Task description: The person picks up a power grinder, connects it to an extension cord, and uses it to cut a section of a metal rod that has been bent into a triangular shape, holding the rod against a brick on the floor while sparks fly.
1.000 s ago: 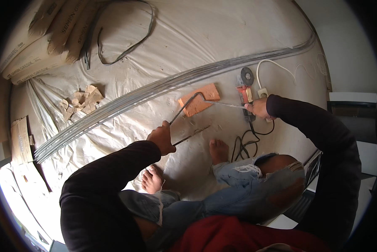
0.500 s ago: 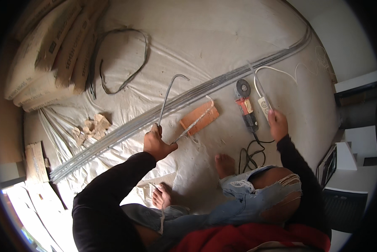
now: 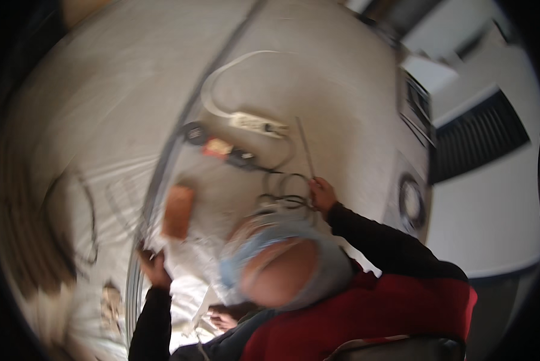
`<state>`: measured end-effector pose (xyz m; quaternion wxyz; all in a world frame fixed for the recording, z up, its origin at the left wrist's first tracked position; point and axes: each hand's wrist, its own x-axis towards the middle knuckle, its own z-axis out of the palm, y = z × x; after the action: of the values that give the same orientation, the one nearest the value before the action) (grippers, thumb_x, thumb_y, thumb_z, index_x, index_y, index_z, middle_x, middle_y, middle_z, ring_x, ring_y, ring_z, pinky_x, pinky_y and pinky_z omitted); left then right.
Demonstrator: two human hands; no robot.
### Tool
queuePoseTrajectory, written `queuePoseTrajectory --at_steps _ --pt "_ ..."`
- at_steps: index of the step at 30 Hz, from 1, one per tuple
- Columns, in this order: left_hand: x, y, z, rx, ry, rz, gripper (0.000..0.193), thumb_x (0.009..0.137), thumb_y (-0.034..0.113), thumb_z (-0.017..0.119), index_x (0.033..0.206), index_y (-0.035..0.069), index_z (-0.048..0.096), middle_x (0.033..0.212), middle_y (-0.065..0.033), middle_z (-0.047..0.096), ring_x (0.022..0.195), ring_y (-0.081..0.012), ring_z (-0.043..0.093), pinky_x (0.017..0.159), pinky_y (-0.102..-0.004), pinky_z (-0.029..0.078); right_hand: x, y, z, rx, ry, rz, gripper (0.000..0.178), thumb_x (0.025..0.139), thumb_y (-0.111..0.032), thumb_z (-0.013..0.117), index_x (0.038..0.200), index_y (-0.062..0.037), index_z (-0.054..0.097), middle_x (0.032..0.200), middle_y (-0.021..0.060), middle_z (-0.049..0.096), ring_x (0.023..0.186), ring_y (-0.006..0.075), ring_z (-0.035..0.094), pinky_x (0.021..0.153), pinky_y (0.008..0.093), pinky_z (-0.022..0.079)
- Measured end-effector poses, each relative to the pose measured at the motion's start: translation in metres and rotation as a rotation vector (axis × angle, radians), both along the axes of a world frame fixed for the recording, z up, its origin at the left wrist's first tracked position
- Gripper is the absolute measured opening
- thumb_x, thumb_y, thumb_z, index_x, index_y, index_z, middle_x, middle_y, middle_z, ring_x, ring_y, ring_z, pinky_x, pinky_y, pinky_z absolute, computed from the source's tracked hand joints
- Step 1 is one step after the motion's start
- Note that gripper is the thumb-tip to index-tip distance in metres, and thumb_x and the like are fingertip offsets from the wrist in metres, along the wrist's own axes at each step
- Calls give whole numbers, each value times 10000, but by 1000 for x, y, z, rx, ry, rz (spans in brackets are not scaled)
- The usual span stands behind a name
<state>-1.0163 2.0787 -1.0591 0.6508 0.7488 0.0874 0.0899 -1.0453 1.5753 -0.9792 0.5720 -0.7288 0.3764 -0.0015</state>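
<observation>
My right hand (image 3: 323,196) is closed around a thin metal rod (image 3: 304,144), whose free end points up and away above the floor. At the lower left, my left hand (image 3: 154,268) is closed beside the long bundle of metal rods (image 3: 162,165). Faint smeared outlines of a bent metal rod (image 3: 115,201) run up from its fingers; the blur hides the details. Between my hands lie an orange-brown block (image 3: 178,212) and an angle grinder (image 3: 220,149) with a black disc. Loops of its black cable (image 3: 291,200) lie close to my right hand.
A white power strip (image 3: 258,124) with a white cord lies beyond the grinder. Blurred stacked bags (image 3: 26,210) and a dark hose-like loop (image 3: 94,225) are at the left. White furniture with a black slatted panel (image 3: 480,138) stands at the right. My bent knee (image 3: 282,274) is in front.
The view has swung to the right and blurred, so floor things appear turned and shifted left. Both hands have kept their hold; the right-hand rod now points over the floor beyond the cable loops.
</observation>
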Motion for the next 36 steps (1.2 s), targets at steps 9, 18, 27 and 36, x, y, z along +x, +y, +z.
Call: queuePoseTrajectory --at_steps 9,18,27,36 --pt "10 -23 6 -428 442 13 526 877 392 513 1302 89 452 859 22 472 608 -46 395 453 -195 301 -122 -116 -77 -401 315 -495 344 918 -267 458 1064 6 607 1023 222 642 977 373 607 859 424 467" --pt "42 -35 17 -264 461 67 491 884 450 517 1244 118 496 807 36 472 583 -42 377 448 -200 301 -150 -133 -116 -378 415 -743 339 911 -261 484 1112 -6 579 1079 234 624 1028 377 595 900 435 454" --pt "45 33 -16 300 368 15 669 806 197 694 1344 -25 365 1057 -123 534 840 -200 531 716 -311 449 -39 -108 -153 -447 420 -222 360 858 -278 537 1089 -6 587 1086 208 610 1029 357 570 913 419 435" --pt "56 -2 18 601 352 5 710 597 299 820 1132 -11 472 808 -72 594 677 -196 570 658 -350 462 -61 -158 -205 -573 418 -237 376 864 -179 512 1154 56 563 1104 231 619 1009 342 593 879 397 459"
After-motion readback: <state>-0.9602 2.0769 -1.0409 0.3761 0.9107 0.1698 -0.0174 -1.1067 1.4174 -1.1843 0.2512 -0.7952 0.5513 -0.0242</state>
